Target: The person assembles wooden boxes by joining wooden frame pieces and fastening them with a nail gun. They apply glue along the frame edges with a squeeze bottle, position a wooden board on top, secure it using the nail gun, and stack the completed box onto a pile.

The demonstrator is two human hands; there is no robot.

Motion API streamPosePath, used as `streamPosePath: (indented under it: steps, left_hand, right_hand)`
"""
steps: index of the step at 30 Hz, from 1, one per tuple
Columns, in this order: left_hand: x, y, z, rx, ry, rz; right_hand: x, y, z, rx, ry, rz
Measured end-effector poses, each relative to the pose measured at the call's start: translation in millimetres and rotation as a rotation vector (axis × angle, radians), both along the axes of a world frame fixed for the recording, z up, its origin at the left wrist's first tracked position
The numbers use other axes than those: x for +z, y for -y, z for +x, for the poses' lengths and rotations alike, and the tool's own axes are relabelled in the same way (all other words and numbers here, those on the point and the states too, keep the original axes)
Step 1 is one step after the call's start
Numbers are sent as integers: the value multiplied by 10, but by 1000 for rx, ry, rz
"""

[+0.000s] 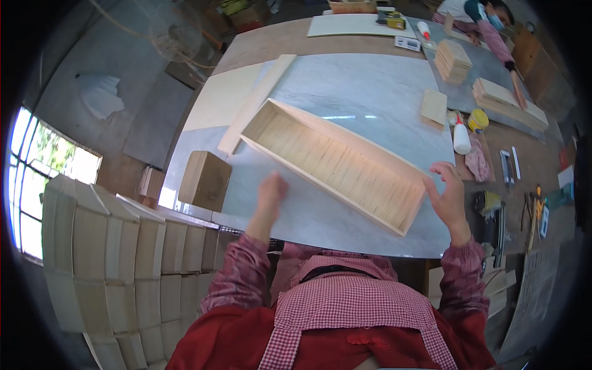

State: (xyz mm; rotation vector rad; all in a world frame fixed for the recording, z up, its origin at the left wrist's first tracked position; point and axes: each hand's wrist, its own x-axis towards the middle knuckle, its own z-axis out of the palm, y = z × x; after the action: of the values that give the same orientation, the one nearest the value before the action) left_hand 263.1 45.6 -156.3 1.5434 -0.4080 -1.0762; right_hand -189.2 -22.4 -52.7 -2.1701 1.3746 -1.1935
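A long, shallow wooden box with an open top lies aslant on the pale marble-patterned tabletop. Beside its right end is my right hand, thumb and fingers spread apart and curved; whether the thumb touches the box corner I cannot tell. My left hand hovers near the box's front long side, apart from it, and motion blurs its fingers. A narrow wooden board lies by the box's left end. Left of my left hand stands a wooden block.
Stacked wooden boxes rise at lower left. On the right are a white glue bottle, a yellow tub, a nail gun and wood piles. A co-worker reaches over boards at far right.
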Motion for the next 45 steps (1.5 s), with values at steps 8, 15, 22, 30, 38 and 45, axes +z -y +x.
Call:
streamPosePath:
  steps: [8, 15, 22, 30, 38, 45]
  left_hand:
    - [367, -611, -1828, -319, -73, 107]
    - [158, -723, -2488, -294, 45, 0]
    - [907, -896, -2226, 197, 603, -303]
    - [3148, -2375, -1361, 570, 769, -935]
    - [4426, -4895, -756, 1019, 785, -825]
    - [5016, -6396, 6, 1266, 819, -426]
  right_hand:
    - [-344, 840, 341, 317, -659, 364]
    - [-560, 687, 158, 428, -542, 210]
    - [493, 276, 1019, 503, -241, -62]
    - [2271, -1118, 2240, 1075, 471, -192]
    - [2171, -1599, 2480, 1377, 327, -179]
    - [1820, -1414, 2712, 1291, 116, -4]
